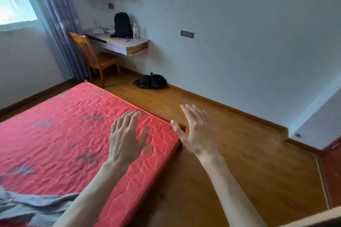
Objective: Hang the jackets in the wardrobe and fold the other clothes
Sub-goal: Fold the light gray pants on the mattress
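Rumpled grey-blue garment [35, 206] lies on the red mattress [64, 134] corner.

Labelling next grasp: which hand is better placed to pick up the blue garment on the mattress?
Left, probably. The left hand hangs over the mattress, on the blue garment's side; the right hand is out past the mattress edge, over the floor. Both are open and hold nothing.

Single head-worn wide-angle view. We look forward and down from standing height, the frame tilted, across the near corner of a red mattress [73, 134] toward the far wall, where a wall-mounted desk [120, 44] and wooden chair [96, 57] sit well off. Our left hand [127, 134] and right hand [195, 131] lie closest to the lens.
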`<control>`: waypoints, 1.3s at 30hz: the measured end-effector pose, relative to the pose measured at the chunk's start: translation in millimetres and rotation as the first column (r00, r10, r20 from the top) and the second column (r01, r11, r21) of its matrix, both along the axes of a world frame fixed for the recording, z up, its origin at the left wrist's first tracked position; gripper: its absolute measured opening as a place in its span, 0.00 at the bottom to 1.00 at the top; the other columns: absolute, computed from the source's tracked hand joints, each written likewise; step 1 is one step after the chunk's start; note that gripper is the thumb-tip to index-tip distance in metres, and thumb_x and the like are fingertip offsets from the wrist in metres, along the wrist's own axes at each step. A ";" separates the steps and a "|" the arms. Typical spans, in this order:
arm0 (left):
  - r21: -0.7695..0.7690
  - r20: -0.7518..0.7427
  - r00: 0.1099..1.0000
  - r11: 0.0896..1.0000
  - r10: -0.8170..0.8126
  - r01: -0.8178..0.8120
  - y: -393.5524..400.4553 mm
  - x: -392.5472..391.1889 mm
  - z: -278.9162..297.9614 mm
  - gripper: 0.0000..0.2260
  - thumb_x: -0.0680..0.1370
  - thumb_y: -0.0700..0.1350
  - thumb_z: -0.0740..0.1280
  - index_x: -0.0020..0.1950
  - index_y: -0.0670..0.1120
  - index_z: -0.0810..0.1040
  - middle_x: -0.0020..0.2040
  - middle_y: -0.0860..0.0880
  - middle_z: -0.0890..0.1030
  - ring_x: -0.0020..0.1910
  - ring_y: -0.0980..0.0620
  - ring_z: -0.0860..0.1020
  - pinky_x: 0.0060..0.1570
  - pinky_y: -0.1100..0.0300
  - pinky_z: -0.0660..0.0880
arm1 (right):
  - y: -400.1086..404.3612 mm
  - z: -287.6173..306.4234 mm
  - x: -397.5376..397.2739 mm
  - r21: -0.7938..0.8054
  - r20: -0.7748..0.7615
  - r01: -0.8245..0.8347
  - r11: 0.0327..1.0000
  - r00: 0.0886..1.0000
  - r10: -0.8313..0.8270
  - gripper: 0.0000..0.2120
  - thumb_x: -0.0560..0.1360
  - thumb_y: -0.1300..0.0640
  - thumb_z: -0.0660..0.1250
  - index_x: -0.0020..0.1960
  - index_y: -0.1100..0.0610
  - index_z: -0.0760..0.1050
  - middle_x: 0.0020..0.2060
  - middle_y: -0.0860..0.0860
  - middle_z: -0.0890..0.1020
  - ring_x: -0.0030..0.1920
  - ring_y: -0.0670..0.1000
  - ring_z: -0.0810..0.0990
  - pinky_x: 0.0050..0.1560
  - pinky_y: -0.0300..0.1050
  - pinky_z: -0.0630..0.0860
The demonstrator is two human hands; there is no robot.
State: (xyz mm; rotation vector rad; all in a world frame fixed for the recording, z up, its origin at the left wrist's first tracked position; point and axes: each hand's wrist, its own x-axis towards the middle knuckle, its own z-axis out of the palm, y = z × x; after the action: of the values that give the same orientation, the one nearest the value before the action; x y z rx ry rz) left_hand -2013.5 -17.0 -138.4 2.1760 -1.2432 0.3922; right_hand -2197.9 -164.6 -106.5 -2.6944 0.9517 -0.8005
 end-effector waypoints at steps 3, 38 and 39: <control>0.014 -0.036 0.996 0.997 0.079 -0.078 -5.2 39.2 -6.3 0.26 0.81 0.60 0.60 0.72 0.44 0.74 0.69 0.44 0.78 0.72 0.42 0.73 0.73 0.42 0.67 | -11.9 -3.1 50.0 0.012 -0.005 -0.072 0.997 0.997 0.072 0.37 0.81 0.29 0.51 0.80 0.51 0.65 0.78 0.50 0.70 0.80 0.50 0.61 0.82 0.55 0.56; 0.114 0.000 0.448 0.445 0.894 -0.888 184.3 352.2 -32.5 0.25 0.84 0.58 0.58 0.74 0.43 0.73 0.72 0.44 0.76 0.73 0.45 0.71 0.74 0.45 0.66 | 125.7 -76.5 574.1 0.141 0.109 -0.854 0.501 0.516 0.850 0.33 0.83 0.35 0.57 0.80 0.52 0.63 0.77 0.49 0.70 0.80 0.50 0.63 0.81 0.52 0.56; 0.114 0.001 0.417 0.414 0.909 -0.903 193.0 352.7 -31.6 0.24 0.84 0.57 0.59 0.74 0.43 0.73 0.71 0.44 0.76 0.73 0.45 0.71 0.74 0.46 0.65 | 133.8 -78.2 580.5 0.155 0.113 -0.862 0.484 0.502 0.858 0.33 0.83 0.35 0.57 0.81 0.52 0.63 0.77 0.49 0.70 0.80 0.50 0.63 0.81 0.52 0.56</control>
State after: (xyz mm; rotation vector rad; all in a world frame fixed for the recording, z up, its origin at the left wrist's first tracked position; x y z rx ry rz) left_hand -1660.7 176.0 -170.0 2.7626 0.1445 0.6834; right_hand -1617.4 -30.8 -184.7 -2.4627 -0.4021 -0.4431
